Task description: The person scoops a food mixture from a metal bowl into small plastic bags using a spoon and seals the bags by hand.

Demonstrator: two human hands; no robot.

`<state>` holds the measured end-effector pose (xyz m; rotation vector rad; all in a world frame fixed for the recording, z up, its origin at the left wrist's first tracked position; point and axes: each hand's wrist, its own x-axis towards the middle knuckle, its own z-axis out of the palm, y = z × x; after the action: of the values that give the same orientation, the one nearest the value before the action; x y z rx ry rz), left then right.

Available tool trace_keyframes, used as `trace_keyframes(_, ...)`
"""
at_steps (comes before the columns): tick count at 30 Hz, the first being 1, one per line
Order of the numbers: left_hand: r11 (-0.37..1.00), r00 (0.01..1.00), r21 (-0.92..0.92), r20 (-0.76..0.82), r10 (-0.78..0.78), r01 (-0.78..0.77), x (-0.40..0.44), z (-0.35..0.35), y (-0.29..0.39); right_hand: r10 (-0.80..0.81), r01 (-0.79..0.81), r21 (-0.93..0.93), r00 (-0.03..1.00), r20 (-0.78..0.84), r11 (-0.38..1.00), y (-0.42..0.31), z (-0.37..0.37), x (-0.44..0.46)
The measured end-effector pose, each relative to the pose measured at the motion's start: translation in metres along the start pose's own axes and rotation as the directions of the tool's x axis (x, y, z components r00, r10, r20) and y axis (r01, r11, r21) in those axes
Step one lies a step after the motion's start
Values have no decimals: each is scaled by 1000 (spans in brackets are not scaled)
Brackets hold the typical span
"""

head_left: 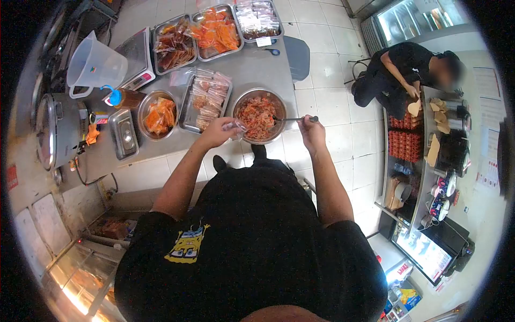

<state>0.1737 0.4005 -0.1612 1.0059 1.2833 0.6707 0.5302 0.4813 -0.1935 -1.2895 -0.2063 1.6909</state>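
Observation:
A round steel bowl (248, 140) at the table's front edge holds a reddish shredded food mix (258, 115). My left hand (217, 133) is closed on a small clear plastic bag (236, 126) at the bowl's left rim. On the other side, my right hand (312, 131) grips the dark handle end of a spoon (292, 119), whose head is down in the mix and mostly hidden. Left of the bowl stands a metal tray (188, 115) of small filled plastic bags (210, 96). A second steel bowl (144, 126) contains orange-filled bags (160, 115).
Trays of bagged food (216, 33) line the back of the table, beside a scale (137, 59) and a plastic jug (96, 64). A sauce bottle (126, 97) and lidded steel container (124, 134) stand left. Another person (402, 75) sits at a right-hand shelf.

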Motion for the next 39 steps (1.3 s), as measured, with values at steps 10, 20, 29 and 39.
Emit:
trace_keyframes(10, 911, 1000, 411, -30, 0, 12, 14, -7, 8, -127, 98, -291, 988, -82, 952, 31, -11, 24)
trace_keyframes(20, 937, 998, 345, 8, -62, 56, 15, -7, -2, 62, -63, -7, 996, -65, 998, 12, -14, 11)
trace_keyframes(29, 994, 985, 112, 169, -24, 5, 19, 5, 47, 171, -179, 82, 981, 95, 980, -41, 25, -31)
trace_keyframes(39, 987, 990, 110, 92, 106, -116, 1, 13, 106, -144, 151, -63, 984, 110, 987, -72, 77, -89)
